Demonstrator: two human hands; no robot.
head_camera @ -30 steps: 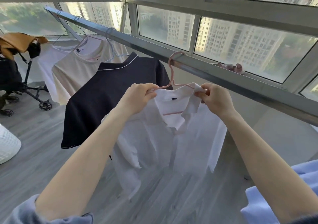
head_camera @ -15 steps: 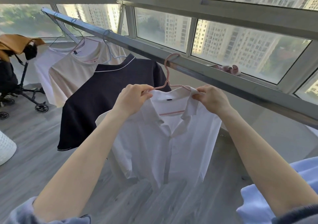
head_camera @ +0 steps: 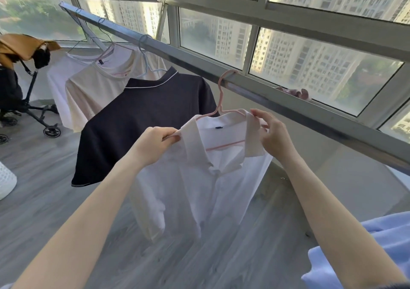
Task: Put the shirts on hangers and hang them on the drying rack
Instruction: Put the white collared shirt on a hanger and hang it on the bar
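Note:
A white collared shirt [head_camera: 195, 184] hangs on a pink hanger [head_camera: 221, 97] whose hook sits over the metal rack bar [head_camera: 288, 102]. My left hand [head_camera: 155, 144] pinches the left collar tip. My right hand [head_camera: 273, 133] holds the right collar flap with its fingers partly spread. To the left on the same bar hang a dark navy shirt [head_camera: 144, 124], a beige shirt [head_camera: 95, 88] and a white shirt [head_camera: 55, 84] behind it.
A black stroller [head_camera: 24, 102] with a tan cloth stands at the far left. A white laundry basket [head_camera: 6, 182] sits at the left edge. Light blue fabric [head_camera: 377, 251] lies at the lower right. A pink item [head_camera: 295, 93] rests on the window sill. Grey wood floor below.
The white shirt has settled and hangs straighter on the hanger. Both hands shifted from the hanger's shoulders onto the collar flaps, and the collar has been spread open.

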